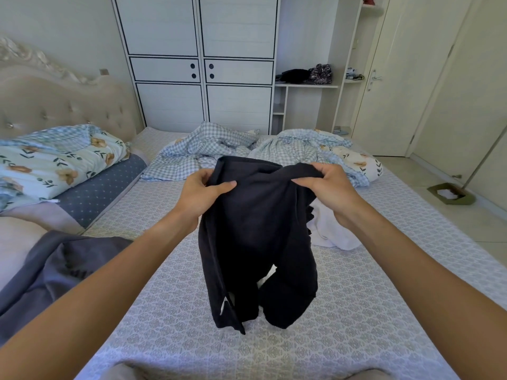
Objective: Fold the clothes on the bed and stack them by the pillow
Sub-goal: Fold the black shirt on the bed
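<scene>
Hands: left hand (pixel 201 192) and right hand (pixel 327 187) each pinch the top edge of a black garment (pixel 255 242), holding it up over the middle of the bed.
Bed: patterned grey-lilac sheet (pixel 356 311); white garment (pixel 333 231) lying just right of the black one.
Far side: rumpled checked quilt (pixel 208 149).
Left: floral pillow (pixel 55 160) by the padded headboard (pixel 55 102).
Room: white wardrobe (pixel 197 61) behind, door (pixel 397 78) at right.

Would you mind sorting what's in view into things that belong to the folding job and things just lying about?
Job: black garment, gripped by left hand and right hand; white garment; grey garment; pillow.
Lying about: checked quilt, wardrobe, dustpan.
</scene>
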